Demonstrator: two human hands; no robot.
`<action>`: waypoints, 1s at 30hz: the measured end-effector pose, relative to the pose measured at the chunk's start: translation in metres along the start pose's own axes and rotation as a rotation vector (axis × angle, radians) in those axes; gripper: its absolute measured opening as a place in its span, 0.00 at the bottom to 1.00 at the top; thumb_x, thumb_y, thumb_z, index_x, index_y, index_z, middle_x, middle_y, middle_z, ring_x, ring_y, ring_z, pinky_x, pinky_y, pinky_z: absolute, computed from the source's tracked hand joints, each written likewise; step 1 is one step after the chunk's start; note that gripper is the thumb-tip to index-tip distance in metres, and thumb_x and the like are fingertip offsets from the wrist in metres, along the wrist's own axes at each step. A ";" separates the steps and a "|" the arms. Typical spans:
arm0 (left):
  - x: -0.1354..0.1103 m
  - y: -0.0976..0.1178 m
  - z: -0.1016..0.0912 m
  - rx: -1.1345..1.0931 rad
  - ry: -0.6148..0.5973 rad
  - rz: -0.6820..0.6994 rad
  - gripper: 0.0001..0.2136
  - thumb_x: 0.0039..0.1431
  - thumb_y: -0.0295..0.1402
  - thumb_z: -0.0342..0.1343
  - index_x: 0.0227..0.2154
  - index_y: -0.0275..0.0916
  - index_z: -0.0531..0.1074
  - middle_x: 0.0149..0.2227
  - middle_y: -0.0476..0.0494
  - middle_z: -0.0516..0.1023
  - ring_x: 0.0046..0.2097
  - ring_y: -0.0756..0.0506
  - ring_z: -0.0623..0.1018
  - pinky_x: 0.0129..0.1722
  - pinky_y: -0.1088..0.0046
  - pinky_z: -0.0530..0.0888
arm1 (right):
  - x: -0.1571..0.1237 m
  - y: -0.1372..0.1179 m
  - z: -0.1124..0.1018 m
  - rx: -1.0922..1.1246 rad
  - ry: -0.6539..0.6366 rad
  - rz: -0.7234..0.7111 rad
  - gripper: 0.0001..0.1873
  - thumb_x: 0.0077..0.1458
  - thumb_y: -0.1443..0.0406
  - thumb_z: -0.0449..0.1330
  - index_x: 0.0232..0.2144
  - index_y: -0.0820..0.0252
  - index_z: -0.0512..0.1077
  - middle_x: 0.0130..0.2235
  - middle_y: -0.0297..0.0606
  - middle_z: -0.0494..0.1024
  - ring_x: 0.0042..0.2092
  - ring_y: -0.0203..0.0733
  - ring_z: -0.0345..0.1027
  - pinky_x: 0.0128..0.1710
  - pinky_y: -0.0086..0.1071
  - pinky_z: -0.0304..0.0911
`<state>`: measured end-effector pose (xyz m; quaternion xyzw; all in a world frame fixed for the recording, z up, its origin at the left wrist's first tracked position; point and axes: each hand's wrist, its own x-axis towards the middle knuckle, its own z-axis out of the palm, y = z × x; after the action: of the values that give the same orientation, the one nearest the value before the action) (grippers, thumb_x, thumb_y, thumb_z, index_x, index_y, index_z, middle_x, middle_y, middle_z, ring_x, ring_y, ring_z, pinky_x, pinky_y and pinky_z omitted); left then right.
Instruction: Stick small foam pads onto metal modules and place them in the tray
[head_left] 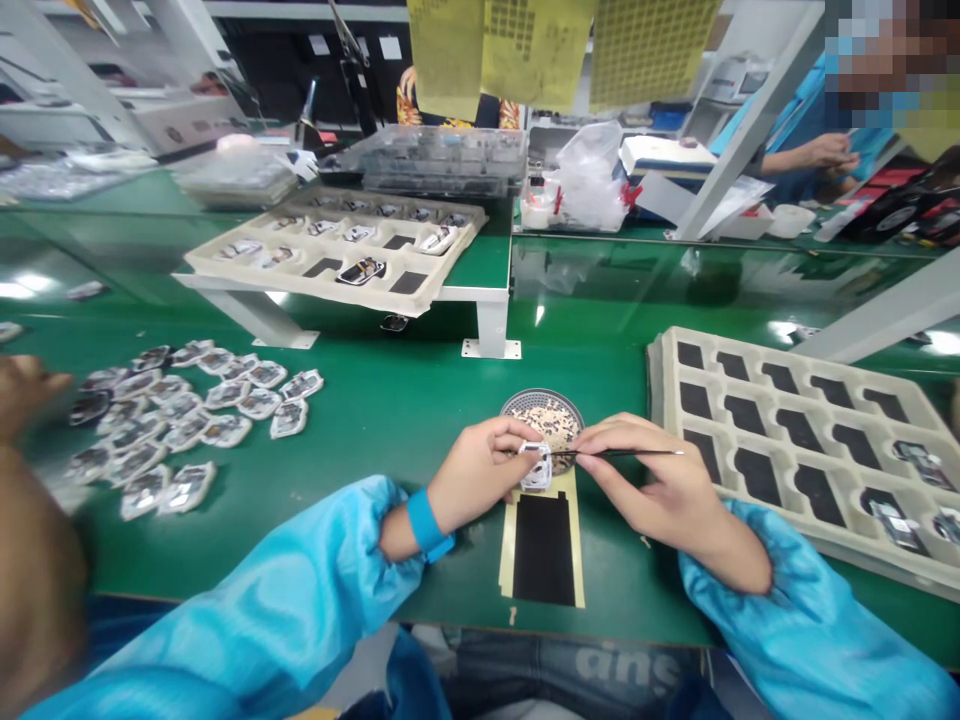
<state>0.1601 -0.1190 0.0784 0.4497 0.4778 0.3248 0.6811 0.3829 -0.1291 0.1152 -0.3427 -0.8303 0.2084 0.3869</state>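
In the middle of the head view, my left hand (480,470) pinches a small white-framed device casing (537,468) by its side. My right hand (652,475) is closed on thin black tweezers (637,453), whose tip reaches the casing. Just behind both hands, a round dish (551,405) holds many tiny dark and tan pieces; the hands hide part of it. Below the casing, a black rectangular pad (544,548) lies on a yellow sheet (507,555) on the green bench.
Several similar casings (187,420) lie spread at the left, beside another person's arm (34,500). A partly filled cream tray (757,400) stands at the right. On a raised shelf sits another tray (330,250) with casings. Another person's hands (825,152) show at the back right.
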 end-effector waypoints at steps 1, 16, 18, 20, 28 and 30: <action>0.000 0.001 0.000 -0.002 0.000 -0.003 0.15 0.54 0.35 0.64 0.41 0.32 0.72 0.33 0.44 0.79 0.20 0.54 0.71 0.16 0.82 0.72 | 0.000 0.000 0.000 -0.009 -0.001 -0.003 0.14 0.58 0.75 0.64 0.46 0.62 0.72 0.45 0.36 0.76 0.49 0.30 0.71 0.50 0.28 0.72; -0.004 0.005 0.000 -0.048 0.021 0.023 0.18 0.51 0.39 0.65 0.42 0.32 0.73 0.35 0.41 0.79 0.25 0.50 0.76 0.18 0.79 0.74 | 0.001 -0.006 -0.001 0.041 0.004 0.043 0.12 0.58 0.74 0.63 0.44 0.63 0.72 0.43 0.37 0.75 0.47 0.31 0.71 0.48 0.29 0.72; -0.004 0.005 0.000 -0.046 0.023 0.025 0.18 0.51 0.38 0.65 0.42 0.33 0.73 0.35 0.41 0.79 0.26 0.49 0.77 0.18 0.80 0.74 | 0.001 -0.006 0.000 0.036 -0.003 0.036 0.13 0.58 0.74 0.64 0.45 0.62 0.72 0.43 0.37 0.75 0.47 0.30 0.71 0.48 0.28 0.72; -0.004 0.005 -0.001 -0.048 0.018 0.032 0.18 0.50 0.37 0.65 0.42 0.33 0.72 0.36 0.41 0.79 0.26 0.49 0.78 0.18 0.80 0.73 | 0.000 -0.005 0.001 0.035 -0.003 0.028 0.14 0.58 0.74 0.64 0.45 0.62 0.72 0.43 0.36 0.75 0.47 0.30 0.71 0.49 0.28 0.72; -0.004 0.006 -0.003 -0.061 0.048 0.074 0.18 0.48 0.30 0.66 0.42 0.31 0.74 0.38 0.41 0.80 0.29 0.53 0.78 0.23 0.86 0.71 | -0.001 -0.002 -0.003 0.187 -0.054 0.191 0.07 0.62 0.71 0.62 0.43 0.59 0.73 0.44 0.34 0.76 0.48 0.27 0.73 0.52 0.23 0.73; -0.004 0.007 -0.003 -0.059 0.049 0.074 0.17 0.49 0.29 0.67 0.42 0.31 0.74 0.39 0.41 0.80 0.29 0.54 0.78 0.23 0.86 0.70 | 0.001 -0.001 -0.007 0.266 -0.097 0.266 0.04 0.63 0.69 0.62 0.42 0.60 0.73 0.44 0.34 0.76 0.48 0.27 0.73 0.52 0.21 0.73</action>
<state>0.1559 -0.1185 0.0855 0.4389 0.4677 0.3746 0.6695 0.3875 -0.1283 0.1205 -0.3847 -0.7606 0.3817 0.3575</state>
